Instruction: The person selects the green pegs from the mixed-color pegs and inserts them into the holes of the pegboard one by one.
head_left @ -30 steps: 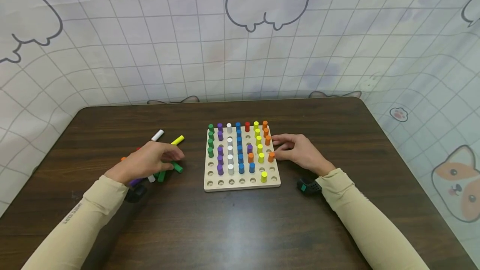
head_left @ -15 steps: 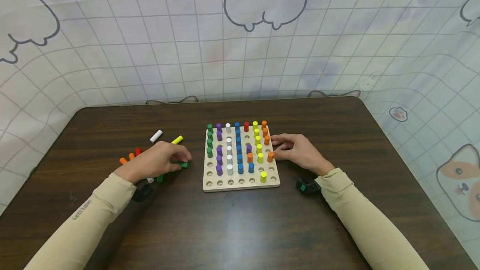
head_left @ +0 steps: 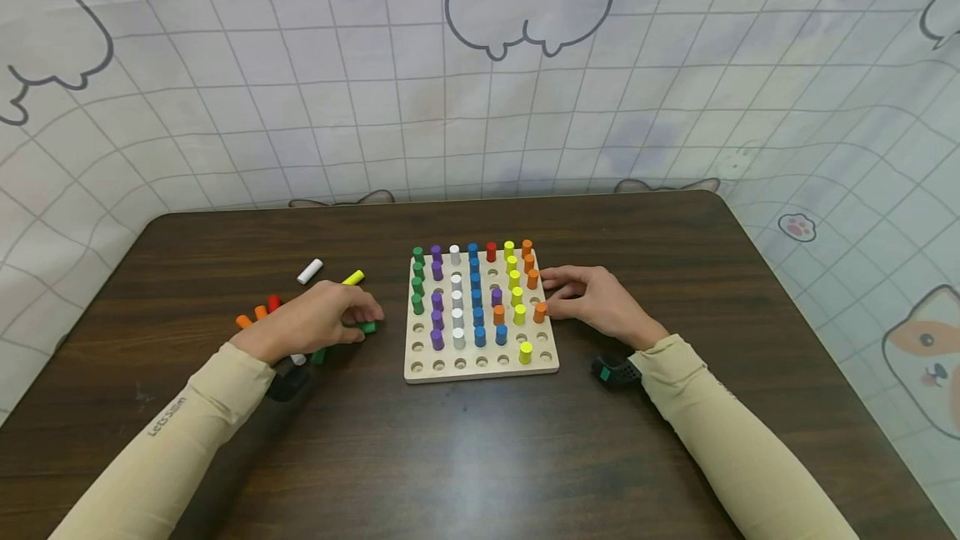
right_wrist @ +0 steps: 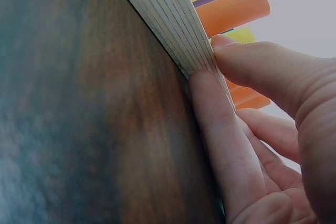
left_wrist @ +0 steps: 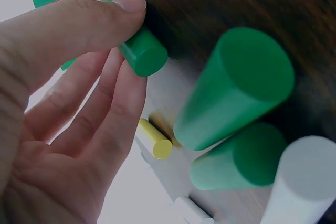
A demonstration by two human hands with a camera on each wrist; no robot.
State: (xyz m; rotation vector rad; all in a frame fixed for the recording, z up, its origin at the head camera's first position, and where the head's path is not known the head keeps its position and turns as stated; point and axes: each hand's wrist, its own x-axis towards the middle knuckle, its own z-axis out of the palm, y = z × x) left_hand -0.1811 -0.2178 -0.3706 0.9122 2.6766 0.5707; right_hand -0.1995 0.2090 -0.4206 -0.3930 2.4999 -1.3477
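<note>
My left hand [head_left: 315, 323] is left of the wooden pegboard [head_left: 471, 374]. In the left wrist view its thumb and fingertips pinch a green peg [left_wrist: 144, 53] above the table. Two more green pegs [left_wrist: 236, 87] and a white peg [left_wrist: 307, 174] lie close by. My right hand [head_left: 603, 307] holds the pegboard's right edge, its thumb at the top rim and a finger along the layered side [right_wrist: 168, 30]. The pegboard stands flat, with columns of green, purple, white, blue, yellow and orange pegs, plus a red peg [head_left: 491, 252] at the back.
Loose pegs are scattered around my left hand: a white one [head_left: 310, 271], a yellow one [head_left: 354, 277], a red one [head_left: 273, 302] and orange ones [head_left: 243, 321]. The dark wooden table [head_left: 465, 465] ends at a grid-patterned cloth [head_left: 360, 107] behind.
My left hand has moved slightly right and pinches the green peg, uncovering the red and orange pegs behind it. My right hand has stayed at the pegboard's edge.
</note>
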